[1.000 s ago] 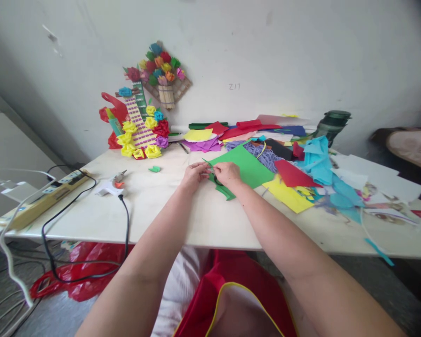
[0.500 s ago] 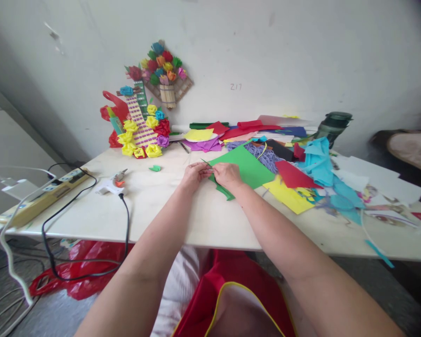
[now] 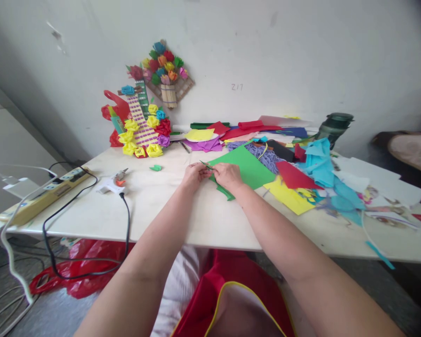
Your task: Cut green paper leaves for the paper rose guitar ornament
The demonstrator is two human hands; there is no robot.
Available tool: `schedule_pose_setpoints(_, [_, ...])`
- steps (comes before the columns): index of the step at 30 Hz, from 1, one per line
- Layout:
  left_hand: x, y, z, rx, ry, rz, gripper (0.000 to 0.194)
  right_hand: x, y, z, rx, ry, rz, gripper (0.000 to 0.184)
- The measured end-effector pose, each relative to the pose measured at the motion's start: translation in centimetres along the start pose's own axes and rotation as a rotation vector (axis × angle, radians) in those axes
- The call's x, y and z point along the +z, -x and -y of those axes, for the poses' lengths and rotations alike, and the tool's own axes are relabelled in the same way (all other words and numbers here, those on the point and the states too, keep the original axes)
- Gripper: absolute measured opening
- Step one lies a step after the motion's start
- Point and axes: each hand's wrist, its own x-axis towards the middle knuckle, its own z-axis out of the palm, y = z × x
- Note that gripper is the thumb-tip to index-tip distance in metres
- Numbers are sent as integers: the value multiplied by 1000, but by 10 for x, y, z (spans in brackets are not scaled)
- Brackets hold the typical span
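Observation:
My left hand (image 3: pixel 195 176) and my right hand (image 3: pixel 227 175) meet over the middle of the table, fingers pinched together. Between them they hold a narrow green paper piece (image 3: pixel 206 164), its dark pointed end sticking out above the left fingertips. The rest of that piece is hidden by the fingers. Beside and partly under my right hand lies a large green paper sheet (image 3: pixel 254 164). A cut green scrap (image 3: pixel 226 192) rests just below the right wrist. Farther left, a small folded green paper piece (image 3: pixel 156 167) sits alone on the table.
To the left are a white glue gun (image 3: pixel 112 185) with a black cord and a power strip (image 3: pixel 45 196). Paper-flower crafts (image 3: pixel 143 121) stand against the wall. Coloured paper, purple yarn (image 3: pixel 263 154), blue scraps (image 3: pixel 317 161) and a dark bottle (image 3: pixel 335 128) crowd the right side.
Both hands stay in nearly the same place, still pinching the green piece. Its pointed end has shifted slightly at the fingertips. The camera view has moved very little.

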Motion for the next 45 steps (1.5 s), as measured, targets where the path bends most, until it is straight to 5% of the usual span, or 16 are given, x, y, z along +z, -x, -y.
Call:
schedule_pose_setpoints(17, [1,2,1,35,-97,30,10,12,-7,-3,174,-351,-69,27])
schedule_pose_setpoints(26, [-4,1,4,55,-123,92,17,17,-11,-10,333,-935,36,35])
schedule_pose_setpoints(38, [0,4,2,58,-71,120,25,20,-14,-10,230,-499,-109,32])
schedule_pose_setpoints(45, [-2,2,3,77,-62,72,28,25,-14,-9,158,-686,-64,29])
